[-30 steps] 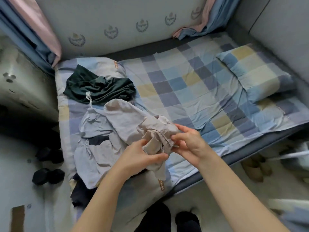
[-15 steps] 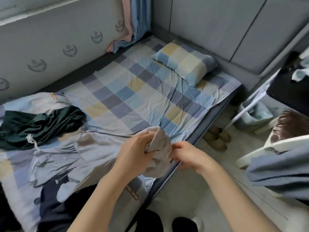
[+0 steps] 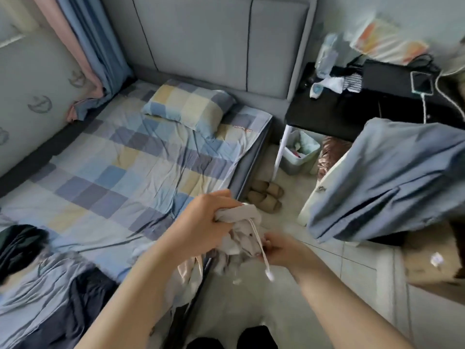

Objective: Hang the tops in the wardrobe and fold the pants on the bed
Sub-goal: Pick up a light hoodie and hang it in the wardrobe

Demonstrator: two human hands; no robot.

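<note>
- The left hand (image 3: 203, 222) is gripping the bunched beige garment (image 3: 241, 235) from above, fingers curled round it.
- The right hand (image 3: 281, 250) is pinching its lower edge beside a dangling drawstring (image 3: 261, 250).
- The garment is hanging past the bed (image 3: 120, 159) edge, over the floor.

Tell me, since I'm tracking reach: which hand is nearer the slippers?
Left. The left hand grips the garment just beside the slippers; the right hand sits lower, farther away.

blue-yellow checked sheet (image 3: 120, 172), beige garment (image 3: 241, 230).
</note>
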